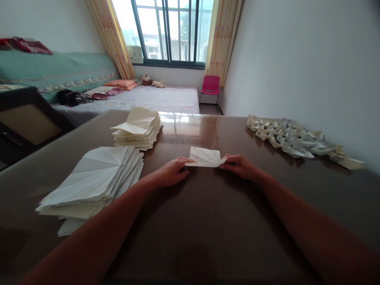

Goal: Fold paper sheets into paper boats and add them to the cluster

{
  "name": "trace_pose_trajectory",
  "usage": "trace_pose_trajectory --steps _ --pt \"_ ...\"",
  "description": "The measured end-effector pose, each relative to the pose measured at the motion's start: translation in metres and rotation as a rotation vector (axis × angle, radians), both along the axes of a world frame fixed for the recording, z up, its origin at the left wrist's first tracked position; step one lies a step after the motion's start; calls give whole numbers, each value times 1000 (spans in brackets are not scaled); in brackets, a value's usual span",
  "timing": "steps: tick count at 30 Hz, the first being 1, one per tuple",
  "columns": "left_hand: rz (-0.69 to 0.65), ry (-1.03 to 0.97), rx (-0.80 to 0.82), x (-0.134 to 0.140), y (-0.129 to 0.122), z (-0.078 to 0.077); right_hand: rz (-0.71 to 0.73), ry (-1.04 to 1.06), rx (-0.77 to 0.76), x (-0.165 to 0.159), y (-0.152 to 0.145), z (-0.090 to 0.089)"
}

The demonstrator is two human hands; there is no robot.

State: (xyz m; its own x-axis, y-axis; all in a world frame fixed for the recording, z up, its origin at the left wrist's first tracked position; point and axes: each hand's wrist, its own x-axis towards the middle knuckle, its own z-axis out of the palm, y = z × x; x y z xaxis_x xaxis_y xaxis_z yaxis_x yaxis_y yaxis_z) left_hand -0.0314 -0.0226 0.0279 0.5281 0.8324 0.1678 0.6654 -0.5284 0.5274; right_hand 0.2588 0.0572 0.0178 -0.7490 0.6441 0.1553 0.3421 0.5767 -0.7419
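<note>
A sheet of paper [205, 155] with handwriting on it lies partly folded at the middle of the brown table [204, 221]. Its near edge is bent up toward me. My left hand [173, 171] pinches the left end of that edge, thumb below and fingers on top. At the right end, my right hand [237, 165] grips the corner between thumb and curled fingers. A stack of creased white sheets [92, 174] sits to the left, beside my left forearm. Behind it stands a second stack of yellowish sheets [138, 128].
Several folded paper boats [285, 136] are crowded along the table's right side by the wall. Beyond the far edge are a bed [166, 99] and a pink chair [211, 85] under a window. A dark cabinet [29, 122] stands at left.
</note>
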Motion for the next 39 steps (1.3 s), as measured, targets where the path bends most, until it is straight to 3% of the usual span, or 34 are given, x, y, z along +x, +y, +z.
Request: trace_pose_trajectory --steps 3,6,10,13,18,25,39 --pt "150 -56 -14 8 -1 -2 69 -41 -154 3 0 7" --pt "247 -59 -51 17 -2 -4 15 -86 -200 4 -1 9" --pt "503 -42 -79 26 -2 -6 -213 -104 -103 -5 -5 5" --pt "603 -62 -84 30 -3 -6 -366 -135 34 -15 -10 2" --pt "581 111 -30 34 -3 -3 -513 -214 161 -26 -17 -2" --pt "525 302 56 37 -4 -4 -450 -278 307 -27 -22 -4" --pt "513 416 71 39 0 -6 -473 -320 340 -29 -18 -6"
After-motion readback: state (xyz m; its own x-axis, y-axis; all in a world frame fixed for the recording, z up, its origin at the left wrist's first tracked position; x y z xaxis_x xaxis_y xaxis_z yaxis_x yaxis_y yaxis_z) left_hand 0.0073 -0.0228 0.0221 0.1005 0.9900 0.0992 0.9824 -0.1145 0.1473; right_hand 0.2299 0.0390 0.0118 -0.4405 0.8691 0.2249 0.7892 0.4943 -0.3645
